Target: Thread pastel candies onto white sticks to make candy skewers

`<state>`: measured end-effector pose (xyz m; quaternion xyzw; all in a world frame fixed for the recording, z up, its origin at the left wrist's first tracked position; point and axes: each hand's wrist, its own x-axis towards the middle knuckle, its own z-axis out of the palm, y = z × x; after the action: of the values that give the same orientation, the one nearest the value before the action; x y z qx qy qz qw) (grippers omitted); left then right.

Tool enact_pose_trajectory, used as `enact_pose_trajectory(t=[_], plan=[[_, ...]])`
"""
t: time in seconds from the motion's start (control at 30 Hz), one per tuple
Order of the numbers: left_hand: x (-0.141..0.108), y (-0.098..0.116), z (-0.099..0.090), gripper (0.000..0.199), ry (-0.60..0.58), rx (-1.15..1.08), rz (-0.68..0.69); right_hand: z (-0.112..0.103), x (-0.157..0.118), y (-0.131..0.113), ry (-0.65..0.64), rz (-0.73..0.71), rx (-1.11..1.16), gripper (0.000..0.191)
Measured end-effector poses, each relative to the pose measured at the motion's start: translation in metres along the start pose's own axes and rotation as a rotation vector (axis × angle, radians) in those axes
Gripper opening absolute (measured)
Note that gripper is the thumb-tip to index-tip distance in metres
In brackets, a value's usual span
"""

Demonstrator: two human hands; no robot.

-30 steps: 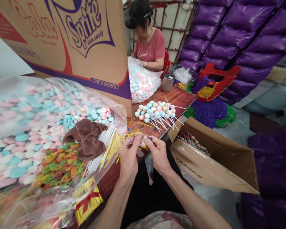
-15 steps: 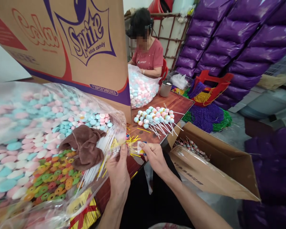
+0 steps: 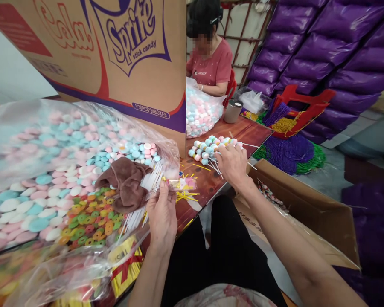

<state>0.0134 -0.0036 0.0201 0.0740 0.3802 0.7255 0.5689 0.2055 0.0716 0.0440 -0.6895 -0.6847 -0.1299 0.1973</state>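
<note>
My left hand pinches a small clear plastic wrapper with a pink and yellow print, held flat over the table's edge. My right hand reaches down onto a pile of candy sticks, white sticks threaded with pastel marshmallow balls. Its fingers curl around a stick at the right of the pile; the fingertips are partly hidden. Below the wrapper lie yellow twist ties. Left of my left hand are loose white sticks and a brown cloth.
Pastel marshmallows and ring gummies spread over plastic at left. A tall carton stands behind them. An open cardboard box sits at right. Across the table a person sits behind a marshmallow bag; a grey cup stands nearby.
My right hand has let go of the wrapper and moved right and away from me to the candy sticks. The left hand keeps the wrapper. The view has shifted slightly.
</note>
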Motion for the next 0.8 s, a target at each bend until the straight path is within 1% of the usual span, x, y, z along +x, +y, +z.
enact_pose_trajectory(t=[0.07,0.1,0.17,0.23,0.3,0.37,0.43,0.5,0.6,0.7,0.8], plan=[[0.000,-0.001,-0.001,0.020,0.006,-0.010,-0.032,0.009,0.004,0.005,-0.067,-0.026,-0.057,0.017],[0.001,-0.001,-0.002,0.017,0.014,-0.016,-0.050,0.012,0.004,0.006,-0.071,-0.030,-0.049,0.019],[0.002,0.000,-0.002,0.013,0.040,-0.028,-0.090,0.016,0.000,0.007,-0.007,0.007,0.048,0.023],[0.005,0.003,-0.003,0.010,0.073,-0.038,-0.131,0.013,-0.011,0.007,0.091,0.096,0.276,0.026],[0.008,0.006,-0.004,0.010,0.106,-0.049,-0.152,0.005,-0.028,0.006,0.143,0.191,0.600,0.024],[0.011,0.009,-0.004,0.012,0.142,-0.056,-0.157,-0.006,-0.049,0.004,0.121,0.249,0.901,0.020],[0.013,0.011,-0.003,0.014,0.176,-0.061,-0.166,-0.016,-0.070,0.002,0.093,0.266,1.064,0.017],[0.015,0.011,-0.001,0.017,0.200,-0.062,-0.187,-0.023,-0.088,0.000,0.070,0.265,1.115,0.015],[0.015,0.011,0.001,0.018,0.221,-0.057,-0.201,-0.026,-0.104,0.001,0.071,0.207,1.081,0.015],[0.014,0.010,0.001,0.019,0.226,-0.042,-0.191,-0.025,-0.108,0.008,0.107,0.111,0.978,0.014],[0.015,0.008,-0.004,0.014,0.176,-0.006,-0.148,-0.026,-0.107,0.016,0.127,0.031,0.882,0.013]])
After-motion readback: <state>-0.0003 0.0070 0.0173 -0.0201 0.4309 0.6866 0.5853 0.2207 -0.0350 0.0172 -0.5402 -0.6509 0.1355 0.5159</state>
